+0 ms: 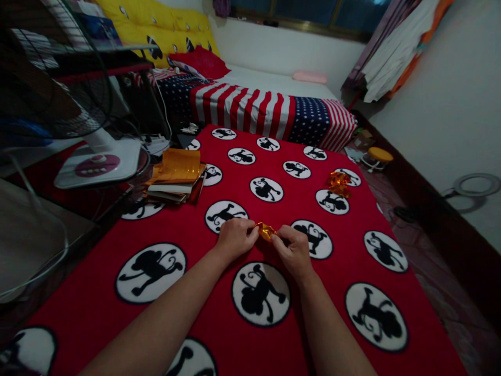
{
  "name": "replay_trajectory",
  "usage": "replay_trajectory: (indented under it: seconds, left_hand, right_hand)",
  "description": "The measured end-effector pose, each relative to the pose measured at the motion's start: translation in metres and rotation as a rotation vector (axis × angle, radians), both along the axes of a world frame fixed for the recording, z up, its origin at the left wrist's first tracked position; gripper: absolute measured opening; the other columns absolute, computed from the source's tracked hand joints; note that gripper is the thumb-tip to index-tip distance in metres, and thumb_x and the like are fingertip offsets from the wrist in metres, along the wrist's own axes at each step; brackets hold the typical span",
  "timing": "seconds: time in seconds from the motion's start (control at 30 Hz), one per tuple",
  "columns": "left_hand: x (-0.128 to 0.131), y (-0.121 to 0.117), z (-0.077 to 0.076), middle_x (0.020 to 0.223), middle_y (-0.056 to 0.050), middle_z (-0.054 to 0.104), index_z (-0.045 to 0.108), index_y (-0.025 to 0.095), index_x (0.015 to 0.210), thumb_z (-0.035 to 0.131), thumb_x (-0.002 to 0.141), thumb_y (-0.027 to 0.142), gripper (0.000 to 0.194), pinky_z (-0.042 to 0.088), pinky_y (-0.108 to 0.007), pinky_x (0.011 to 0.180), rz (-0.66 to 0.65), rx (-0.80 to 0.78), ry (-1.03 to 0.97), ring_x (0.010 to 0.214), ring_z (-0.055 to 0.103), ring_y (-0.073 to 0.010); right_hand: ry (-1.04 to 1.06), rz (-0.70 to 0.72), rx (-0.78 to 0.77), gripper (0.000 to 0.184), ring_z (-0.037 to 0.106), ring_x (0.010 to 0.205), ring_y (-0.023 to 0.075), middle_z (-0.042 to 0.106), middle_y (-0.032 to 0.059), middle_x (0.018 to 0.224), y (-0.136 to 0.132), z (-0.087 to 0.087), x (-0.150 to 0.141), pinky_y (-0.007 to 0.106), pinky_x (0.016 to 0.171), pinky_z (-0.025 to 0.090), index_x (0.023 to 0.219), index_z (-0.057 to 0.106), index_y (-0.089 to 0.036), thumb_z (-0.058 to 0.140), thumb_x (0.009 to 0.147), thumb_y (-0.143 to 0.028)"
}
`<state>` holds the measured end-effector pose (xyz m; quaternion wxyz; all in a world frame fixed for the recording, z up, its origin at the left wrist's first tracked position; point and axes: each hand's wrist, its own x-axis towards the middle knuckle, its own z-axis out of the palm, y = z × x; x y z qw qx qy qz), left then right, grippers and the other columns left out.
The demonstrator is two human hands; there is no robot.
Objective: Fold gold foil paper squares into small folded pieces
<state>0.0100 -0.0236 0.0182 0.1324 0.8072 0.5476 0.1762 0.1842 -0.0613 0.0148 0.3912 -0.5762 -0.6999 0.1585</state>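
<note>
Between my two hands is a small crumpled piece of shiny orange-gold foil [266,232], just above the red cloth [195,230] printed with black monkeys in white circles. My left hand [237,236] pinches its left end between thumb and fingers. At the right end, my right hand [292,248] grips it the same way. Whether anything is wrapped inside the foil cannot be seen. More crumpled orange foil [340,184] lies on the cloth toward the far right. A stack of orange foil sheets and papers [178,175] sits at the cloth's left edge.
On the left stands a fan with a white base [99,163], beside a cluttered desk [136,52] and loose cables. Beyond the red cloth is a bed with a flag-patterned cover [246,107]. A yellow-topped stool [379,154] stands by the right wall, below hanging clothes [399,52].
</note>
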Motion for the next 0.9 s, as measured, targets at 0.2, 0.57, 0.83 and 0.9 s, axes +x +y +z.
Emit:
replay_trajectory:
  seconds: [0.2,0.57,0.83,0.9]
  left_hand:
    - [-0.0005,-0.0006,0.0003,0.074,-0.005,0.071,0.069,0.022,0.074,0.045,0.089,0.036,0.032,0.031,-0.029,0.058,-0.013,0.008,0.001,0.07,0.063,-0.0188]
    - [0.001,-0.0001,0.0013,0.076,-0.006,0.071,0.07,0.022,0.075,0.044,0.089,0.036,0.033,0.031,-0.029,0.058,-0.025,-0.01,0.005,0.072,0.063,-0.0195]
    - [0.0008,-0.0016,0.0014,0.077,-0.005,0.072,0.071,0.022,0.076,0.045,0.089,0.035,0.032,0.03,-0.028,0.058,-0.035,-0.013,-0.011,0.071,0.063,-0.0186]
    - [0.0015,-0.0022,0.0015,0.076,-0.006,0.072,0.07,0.022,0.074,0.045,0.089,0.035,0.032,0.029,-0.028,0.057,-0.058,-0.018,-0.015,0.07,0.063,-0.0184]
  right_hand:
    - [-0.04,-0.072,0.027,0.029,0.039,0.053,0.01,0.042,-0.0053,0.055,0.0006,0.0007,0.0015,0.025,0.055,0.027,0.055,0.043,-0.02,0.054,0.081,-0.019]
    - [0.035,-0.096,0.041,0.029,0.038,0.051,0.0102,0.041,-0.0052,0.054,-0.0009,0.0035,-0.0017,0.025,0.054,0.027,0.054,0.043,-0.02,0.054,0.081,-0.018]
    - [-0.03,-0.17,0.048,0.029,0.039,0.051,0.0103,0.043,-0.005,0.053,0.0009,-0.0004,-0.0005,0.025,0.054,0.027,0.053,0.044,-0.02,0.054,0.079,-0.018]
    - [-0.033,-0.213,0.037,0.029,0.04,0.051,0.0104,0.044,-0.0046,0.053,0.0021,-0.0027,0.0008,0.025,0.054,0.027,0.052,0.044,-0.02,0.054,0.08,-0.019]
